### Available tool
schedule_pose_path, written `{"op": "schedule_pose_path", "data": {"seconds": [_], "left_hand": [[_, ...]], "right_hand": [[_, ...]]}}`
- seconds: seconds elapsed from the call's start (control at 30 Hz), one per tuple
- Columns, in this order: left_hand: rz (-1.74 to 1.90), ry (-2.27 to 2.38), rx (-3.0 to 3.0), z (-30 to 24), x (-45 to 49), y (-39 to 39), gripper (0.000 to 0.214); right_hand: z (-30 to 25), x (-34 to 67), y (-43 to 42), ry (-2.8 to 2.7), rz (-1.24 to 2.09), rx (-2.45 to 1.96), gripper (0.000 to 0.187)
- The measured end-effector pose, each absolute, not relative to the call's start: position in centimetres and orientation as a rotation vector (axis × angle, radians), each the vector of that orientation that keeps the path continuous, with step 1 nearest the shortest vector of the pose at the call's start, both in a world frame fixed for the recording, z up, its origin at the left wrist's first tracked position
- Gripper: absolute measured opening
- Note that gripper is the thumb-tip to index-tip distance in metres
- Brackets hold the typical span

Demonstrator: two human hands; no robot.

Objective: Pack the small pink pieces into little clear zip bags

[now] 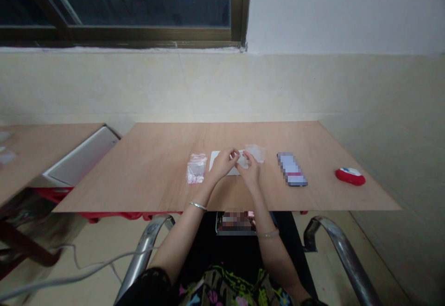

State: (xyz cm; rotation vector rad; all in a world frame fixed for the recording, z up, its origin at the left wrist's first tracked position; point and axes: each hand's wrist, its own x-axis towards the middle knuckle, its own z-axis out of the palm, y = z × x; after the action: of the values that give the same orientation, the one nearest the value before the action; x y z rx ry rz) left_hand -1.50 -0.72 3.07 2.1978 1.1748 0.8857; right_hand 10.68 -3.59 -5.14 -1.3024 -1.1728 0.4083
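My left hand (pixel 224 162) is bent over the table with thumb and fingertips pinched together. Facing it, my right hand (pixel 249 170) is pinched too, a small gap away. Between the fingertips is a small translucent plastic bag (pixel 242 161), its edges partly hidden by my fingers. Under the hands lies a white card or sheet (pixel 213 156), mostly covered. Just beyond my right fingers a clear plastic bag (pixel 257 152) rests flat. Left of my left hand sits a stack of clear zip bags (pixel 197 169) with reddish marks.
On the wooden table (pixel 156 171) a phone (pixel 292 169) lies to the right, with a red and white oval object (pixel 350 176) beyond. Another phone (pixel 236 222) is on my lap. Metal chair arms (pixel 142 245) flank me. A second table (pixel 45 148) stands left.
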Motion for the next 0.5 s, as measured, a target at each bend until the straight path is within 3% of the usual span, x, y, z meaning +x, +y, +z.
{"op": "schedule_pose_path", "data": {"seconds": [0.27, 0.5], "left_hand": [[1.049, 1.497, 1.954, -0.9, -2.5, 1.4, 0.019], [0.672, 1.851, 2.188, -6.2, -4.5, 3.5, 0.023]], "right_hand": [[-4.8, 11.3, -3.8, -1.122, 0.401, -1.307, 0.051], [-4.5, 11.3, -4.0, -1.119, 0.411, -1.321, 0.051]]}}
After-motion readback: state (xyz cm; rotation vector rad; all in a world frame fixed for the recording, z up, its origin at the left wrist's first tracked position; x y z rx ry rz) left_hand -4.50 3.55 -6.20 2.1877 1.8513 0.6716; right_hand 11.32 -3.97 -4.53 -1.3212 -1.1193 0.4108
